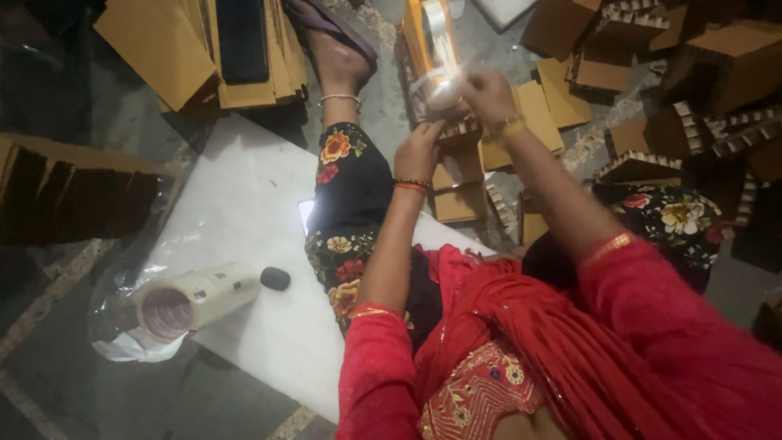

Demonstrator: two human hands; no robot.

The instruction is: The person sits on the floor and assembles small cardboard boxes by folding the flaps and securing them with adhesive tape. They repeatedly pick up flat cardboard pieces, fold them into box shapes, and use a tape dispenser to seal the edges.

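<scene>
I sit on the floor with one leg stretched out. My left hand (419, 151) presses on a small brown cardboard box (456, 130) held up in front of me. My right hand (486, 91) grips a roll of clear tape (440, 85) against the box's top, and a glare of light blurs the tape. Both wrists wear bangles. Red sleeves and a red scarf cover my arms and chest.
A stack of tape rolls in a plastic bag (183, 301) and a small black object (275, 279) lie on a white sheet (244, 204). Flat cardboard sheets (171, 49) lie at the top left. Several small folded boxes (652, 122) are piled at the right.
</scene>
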